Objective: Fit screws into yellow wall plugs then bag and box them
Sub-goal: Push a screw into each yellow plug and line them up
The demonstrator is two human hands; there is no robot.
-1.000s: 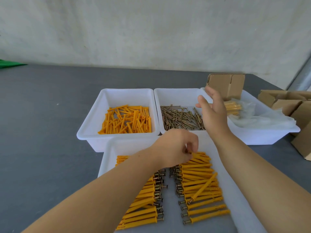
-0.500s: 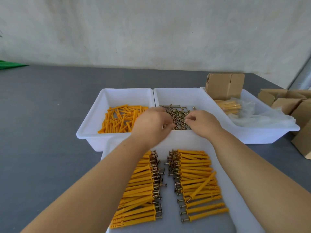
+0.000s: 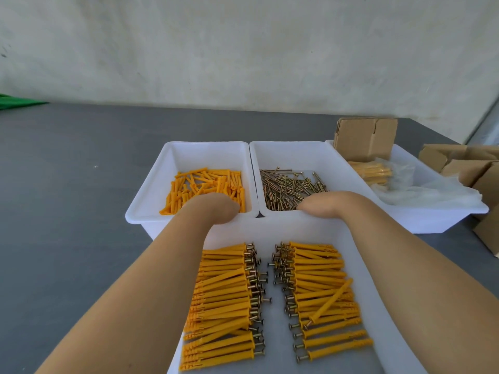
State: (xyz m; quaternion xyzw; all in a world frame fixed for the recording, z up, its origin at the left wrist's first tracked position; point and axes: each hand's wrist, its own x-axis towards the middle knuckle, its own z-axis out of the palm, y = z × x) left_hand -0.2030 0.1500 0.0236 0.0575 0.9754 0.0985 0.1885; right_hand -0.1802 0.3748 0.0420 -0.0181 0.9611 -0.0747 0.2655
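On a grey worktop (image 3: 67, 211), four white tubs hold the job's parts. The far-left tub (image 3: 172, 155) carries loose yellow plugs (image 3: 205, 182); the tub beside it (image 3: 286, 149) holds a heap of screws (image 3: 286, 187); the far-right tub (image 3: 421, 220) contains a bagged bundle of plugs (image 3: 374, 172), clear bags (image 3: 432, 193) and one upright carton (image 3: 364, 139). The near tub (image 3: 270, 228) shows two rows of fitted plugs (image 3: 224, 292), screw heads facing the middle, one lying askew on the right row. More cartons (image 3: 464, 163) sit at far right. The left hand (image 3: 213, 209) dips into the plug tub, the right hand (image 3: 321, 206) into the screw tub; fingers are hidden, so neither grip can be judged. Half a second earlier both hands were together over the screws.
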